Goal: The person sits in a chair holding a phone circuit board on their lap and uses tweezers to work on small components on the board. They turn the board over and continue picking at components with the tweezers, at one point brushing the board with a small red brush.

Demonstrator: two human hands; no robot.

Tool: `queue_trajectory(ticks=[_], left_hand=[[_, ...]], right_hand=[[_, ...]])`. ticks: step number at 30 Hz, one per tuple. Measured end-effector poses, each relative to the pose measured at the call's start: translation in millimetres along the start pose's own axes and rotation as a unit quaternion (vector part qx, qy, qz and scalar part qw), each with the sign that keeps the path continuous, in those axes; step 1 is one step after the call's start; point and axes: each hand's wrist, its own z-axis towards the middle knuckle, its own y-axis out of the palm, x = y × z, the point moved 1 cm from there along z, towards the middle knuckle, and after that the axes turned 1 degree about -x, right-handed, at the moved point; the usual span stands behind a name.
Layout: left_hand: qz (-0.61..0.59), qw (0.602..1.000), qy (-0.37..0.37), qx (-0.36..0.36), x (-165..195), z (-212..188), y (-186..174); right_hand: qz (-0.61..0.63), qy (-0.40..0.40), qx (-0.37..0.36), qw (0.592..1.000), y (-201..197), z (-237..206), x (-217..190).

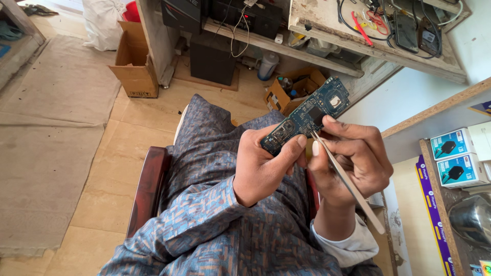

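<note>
Left hand grips the dark blue rectangular circuit board by its lower end, above the lap. Right hand, fingers pinched shut on slim silver metal tweezers, sets the tip against the board's middle; every visible part sits in place, nothing lifted.
</note>
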Motion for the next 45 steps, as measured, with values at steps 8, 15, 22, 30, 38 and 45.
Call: queue_trajectory(ticks=[8,15,22,30,38,45], left_hand=[[-0.009,1.0,-0.005,0.003,0.5,-0.1,1.2],[0.009,1.0,-0.001,0.004,1.5,0.0,0.5],[-0.015,1.0,-0.015,0.01,0.9,0.2,1.8],[-0.002,1.0,-0.002,0.001,1.1,-1.1,1.2],[-0.009,1.0,-0.01,0.002,0.2,-1.8,1.1],[-0.002,1.0,-0.017,0.007,-0.5,-1.6,1.2]], right_hand=[[0.001,-0.013,-0.007,1.0,-0.2,0.4,0.4],[-0.003,-0.008,-0.006,1.0,-0.1,0.4,-0.2],[-0.013,-0.006,0.0,1.0,0.4,-1.0,0.4],[-0.021,-0.01,0.003,1.0,-1.4,-1.3,4.3],[-0.006,-0.012,0.0,1.0,-0.5,-2.3,2.5],[-0.009,-0.013,0.004,1.0,1.1,-2.5,1.5]])
